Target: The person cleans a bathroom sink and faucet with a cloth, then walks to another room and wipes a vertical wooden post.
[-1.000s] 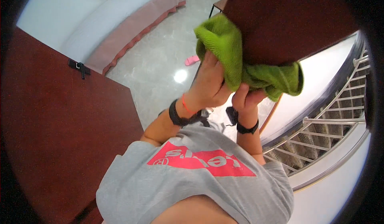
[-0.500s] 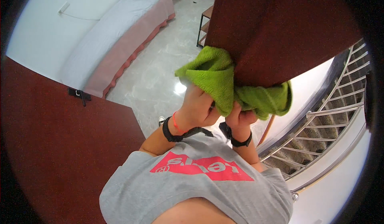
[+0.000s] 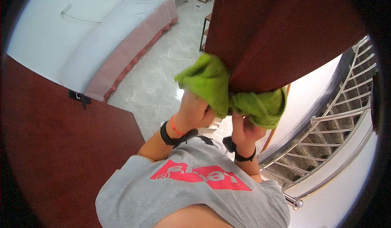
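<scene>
My left hand [image 3: 191, 110] is closed on a green cloth [image 3: 205, 79], which bunches over the left face of a dark red-brown wooden panel [image 3: 281, 36] that looks like a door. On the panel's other side my right hand [image 3: 247, 131] grips green cloth too, folded against the lower right face. The cloth wraps the panel's near edge from both sides; whether it is one piece or two, I cannot tell. Cloth hides some fingertips of both hands. Black bands circle both wrists, with a red cord on the left one.
To the left stands another red-brown door [image 3: 61, 146] with a black handle [image 3: 80, 98]. Beyond it are a bed [image 3: 122, 36] with a pink skirt and a glossy tiled floor [image 3: 150, 73]. At right, a metal stair railing [image 3: 326, 129] runs beside steps. A shelf [image 3: 205, 34] stands behind the panel.
Both hands and the cloth have shifted slightly left and lower in the picture, along the panel's edge. Both hands still grip the cloth.
</scene>
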Available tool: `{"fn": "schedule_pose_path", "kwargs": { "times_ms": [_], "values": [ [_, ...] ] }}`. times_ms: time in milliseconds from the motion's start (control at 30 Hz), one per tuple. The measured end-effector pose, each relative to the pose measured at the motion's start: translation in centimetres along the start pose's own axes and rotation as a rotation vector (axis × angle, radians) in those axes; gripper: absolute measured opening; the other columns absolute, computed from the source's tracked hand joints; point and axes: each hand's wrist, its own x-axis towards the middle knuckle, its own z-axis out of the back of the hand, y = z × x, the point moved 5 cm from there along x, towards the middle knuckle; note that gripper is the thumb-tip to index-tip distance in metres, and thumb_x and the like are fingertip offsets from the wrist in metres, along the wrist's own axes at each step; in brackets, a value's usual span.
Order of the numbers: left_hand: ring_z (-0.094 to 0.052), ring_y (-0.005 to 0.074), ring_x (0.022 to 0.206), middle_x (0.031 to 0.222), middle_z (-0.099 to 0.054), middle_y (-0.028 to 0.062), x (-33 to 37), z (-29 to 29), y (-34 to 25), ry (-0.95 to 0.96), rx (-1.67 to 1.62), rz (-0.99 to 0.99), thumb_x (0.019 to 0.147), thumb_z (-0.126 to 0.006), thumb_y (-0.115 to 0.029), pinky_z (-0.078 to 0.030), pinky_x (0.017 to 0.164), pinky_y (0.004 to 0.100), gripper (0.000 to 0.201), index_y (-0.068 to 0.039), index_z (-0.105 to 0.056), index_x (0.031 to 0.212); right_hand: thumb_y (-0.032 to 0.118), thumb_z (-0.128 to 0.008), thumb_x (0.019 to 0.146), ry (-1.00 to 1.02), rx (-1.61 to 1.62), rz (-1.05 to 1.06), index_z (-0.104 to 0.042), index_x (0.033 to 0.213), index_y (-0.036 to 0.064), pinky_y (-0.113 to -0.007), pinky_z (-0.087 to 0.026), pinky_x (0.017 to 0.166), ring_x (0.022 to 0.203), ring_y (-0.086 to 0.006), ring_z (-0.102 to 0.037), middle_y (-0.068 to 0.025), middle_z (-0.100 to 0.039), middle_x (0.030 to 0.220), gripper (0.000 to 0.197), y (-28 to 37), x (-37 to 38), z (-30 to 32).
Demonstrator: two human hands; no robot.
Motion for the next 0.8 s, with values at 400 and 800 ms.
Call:
{"fn": "schedule_pose_path", "kwargs": {
  "times_ms": [400,800],
  "values": [
    [-0.054,0.0484,0.115,0.124,-0.061,0.0222,3.7,0.9,-0.6,-0.076,0.066,-0.073,0.076,-0.064,-0.022,-0.037,0.103,0.0565,0.046,-0.001,-0.065,0.116,0.007,-0.073,0.081,-0.070,0.210,-0.003,-0.065,0.119,-0.0026,-0.043,-0.038,0.109,0.115,-0.0316,-0.062,-0.0162,-0.069,0.116,0.040,1.0,4.4,-0.6],
    [-0.054,0.0483,0.115,0.121,-0.063,0.0219,3.7,0.8,-0.5,-0.104,0.011,-0.037,0.076,-0.064,-0.020,-0.037,0.103,0.0566,0.041,-0.001,-0.066,0.113,0.007,-0.068,0.086,-0.067,0.326,-0.059,-0.054,0.129,-0.0045,-0.042,-0.035,0.110,0.117,-0.0284,-0.058,-0.0160,-0.064,0.122,0.046,-0.2,3.7,-1.3]
  ]
}}
